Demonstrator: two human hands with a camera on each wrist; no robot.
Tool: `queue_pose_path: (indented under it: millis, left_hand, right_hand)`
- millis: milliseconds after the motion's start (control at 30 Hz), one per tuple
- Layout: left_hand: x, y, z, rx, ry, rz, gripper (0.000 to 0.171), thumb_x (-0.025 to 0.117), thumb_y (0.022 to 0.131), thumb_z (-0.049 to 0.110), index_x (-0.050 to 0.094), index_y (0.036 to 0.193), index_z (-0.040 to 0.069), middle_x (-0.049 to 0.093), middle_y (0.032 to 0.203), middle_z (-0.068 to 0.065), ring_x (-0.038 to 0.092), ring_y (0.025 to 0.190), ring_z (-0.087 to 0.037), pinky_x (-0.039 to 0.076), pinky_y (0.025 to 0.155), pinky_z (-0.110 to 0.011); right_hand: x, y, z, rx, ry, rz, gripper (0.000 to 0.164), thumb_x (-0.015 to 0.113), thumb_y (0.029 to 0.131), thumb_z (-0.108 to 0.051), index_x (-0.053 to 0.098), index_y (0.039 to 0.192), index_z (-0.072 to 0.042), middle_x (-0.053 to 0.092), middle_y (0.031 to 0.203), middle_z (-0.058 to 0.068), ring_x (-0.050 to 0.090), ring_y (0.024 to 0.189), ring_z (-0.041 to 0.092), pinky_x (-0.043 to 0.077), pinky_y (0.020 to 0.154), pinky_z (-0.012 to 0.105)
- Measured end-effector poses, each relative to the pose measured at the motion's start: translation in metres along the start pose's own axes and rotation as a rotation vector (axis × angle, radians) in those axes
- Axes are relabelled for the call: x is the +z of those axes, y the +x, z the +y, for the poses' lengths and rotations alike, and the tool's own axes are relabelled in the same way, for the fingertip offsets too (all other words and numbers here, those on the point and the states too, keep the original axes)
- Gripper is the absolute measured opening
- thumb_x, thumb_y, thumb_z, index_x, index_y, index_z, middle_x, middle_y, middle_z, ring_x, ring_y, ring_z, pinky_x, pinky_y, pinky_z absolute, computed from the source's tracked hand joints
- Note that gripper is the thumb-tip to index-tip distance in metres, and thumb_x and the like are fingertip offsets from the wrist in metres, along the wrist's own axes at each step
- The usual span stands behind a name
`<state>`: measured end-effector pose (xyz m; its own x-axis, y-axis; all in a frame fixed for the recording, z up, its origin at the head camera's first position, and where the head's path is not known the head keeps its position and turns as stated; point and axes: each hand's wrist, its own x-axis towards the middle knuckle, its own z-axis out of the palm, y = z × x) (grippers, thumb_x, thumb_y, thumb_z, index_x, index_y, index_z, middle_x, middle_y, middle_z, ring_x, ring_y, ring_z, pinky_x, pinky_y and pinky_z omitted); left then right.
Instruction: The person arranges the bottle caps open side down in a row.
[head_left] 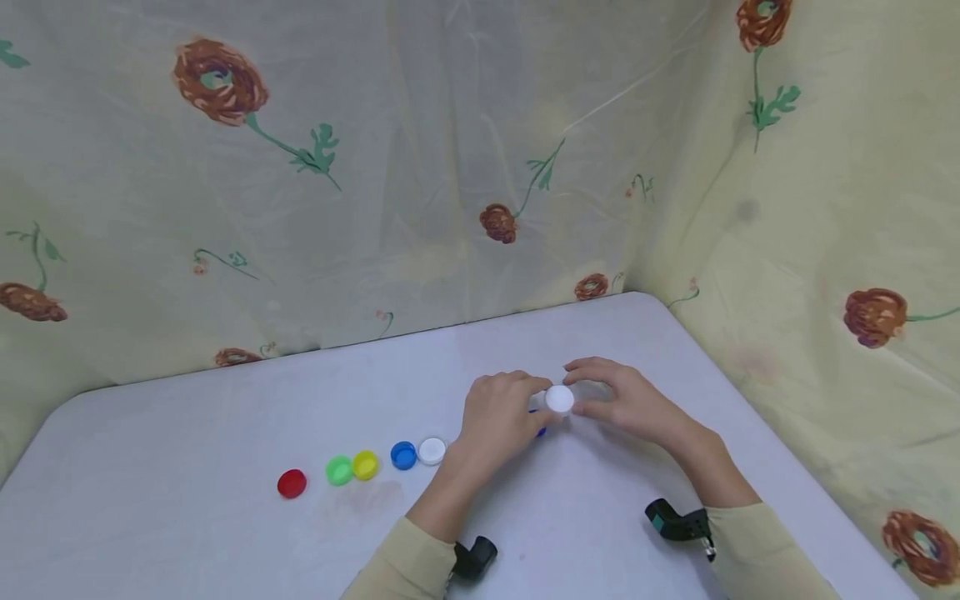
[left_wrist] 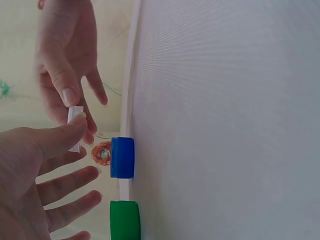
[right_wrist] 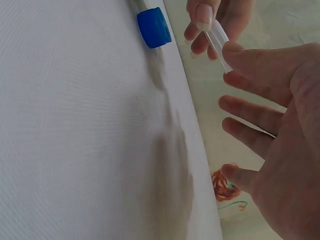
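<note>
A white bottle cap (head_left: 559, 399) is held up between the two hands over the table. My left hand (head_left: 501, 414) pinches it from the left between thumb and index finger, its other fingers spread in the left wrist view. My right hand (head_left: 628, 405) has its thumb (right_wrist: 265, 62) and index finger at the opposite edge of the cap. Seen edge-on, the white cap (left_wrist: 74, 127) is a thin ring. Below the hands a blue cap (left_wrist: 122, 157) lies on the table, mostly covered by the left hand in the head view. Beside it is a green cap (left_wrist: 125, 220).
Left of the hands, a white cap (head_left: 432, 451) and a blue cap (head_left: 403, 455) lie side by side. Farther left come a yellow cap (head_left: 365, 465), a light green cap (head_left: 339, 470) and a red cap (head_left: 292, 483). Flowered cloth (head_left: 420, 167) hangs behind the white table (head_left: 187, 442).
</note>
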<state>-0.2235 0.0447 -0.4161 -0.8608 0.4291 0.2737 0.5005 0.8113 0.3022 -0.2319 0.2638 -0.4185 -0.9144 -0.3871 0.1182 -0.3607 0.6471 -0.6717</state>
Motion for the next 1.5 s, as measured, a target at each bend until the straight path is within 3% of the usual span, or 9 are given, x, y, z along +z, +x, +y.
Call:
queue_pose_path:
  millis: [300,533,933,1200,1500]
  left_hand:
    - [-0.002,0.0,0.001,-0.021,-0.021,-0.029,0.033,0.077,0.084,0.044,0.076,0.112,0.027,0.076,0.109,0.006,0.07,0.1,-0.015,0.052,0.083,-0.038]
    - [0.006,0.004,0.005,-0.028,0.004,-0.024,0.03,0.078,0.082,0.046,0.079,0.106,0.027,0.077,0.099,0.005,0.069,0.09,-0.015,0.05,0.076,-0.035]
    - [0.01,0.006,0.013,-0.089,0.108,-0.106,0.033,0.073,0.083,0.054,0.077,0.109,0.034,0.075,0.104,0.006,0.065,0.098,-0.019,0.045,0.095,-0.046]
    - [0.014,0.008,0.014,-0.079,0.183,-0.146,0.035,0.071,0.084,0.055,0.074,0.115,0.039,0.07,0.106,0.006,0.061,0.093,-0.015,0.045,0.085,-0.037]
    - [0.015,0.006,0.015,-0.077,0.253,-0.144,0.029,0.072,0.083,0.054,0.076,0.107,0.038,0.066,0.102,0.005,0.059,0.095,-0.016,0.044,0.086,-0.036]
  right_hand:
    - [0.002,0.002,-0.005,-0.046,-0.045,-0.002,0.026,0.077,0.084,-0.015,0.073,0.109,-0.019,0.061,0.138,0.011,0.05,0.135,0.036,0.036,0.11,0.06]
    - [0.002,0.0,-0.004,-0.038,-0.098,-0.005,0.023,0.076,0.083,-0.012,0.074,0.105,-0.013,0.062,0.136,0.015,0.05,0.133,0.04,0.038,0.109,0.061]
    - [0.009,0.001,-0.003,0.006,-0.173,-0.063,0.019,0.073,0.082,-0.01,0.073,0.102,-0.01,0.059,0.139,0.018,0.047,0.135,0.043,0.036,0.11,0.061]
    - [0.01,0.001,-0.003,0.019,-0.185,-0.085,0.023,0.072,0.081,-0.007,0.073,0.103,-0.005,0.059,0.137,0.021,0.049,0.132,0.045,0.038,0.108,0.06]
    - [0.014,0.002,-0.003,0.02,-0.199,-0.101,0.022,0.074,0.083,-0.009,0.072,0.104,-0.006,0.058,0.138,0.02,0.048,0.134,0.045,0.037,0.11,0.06]
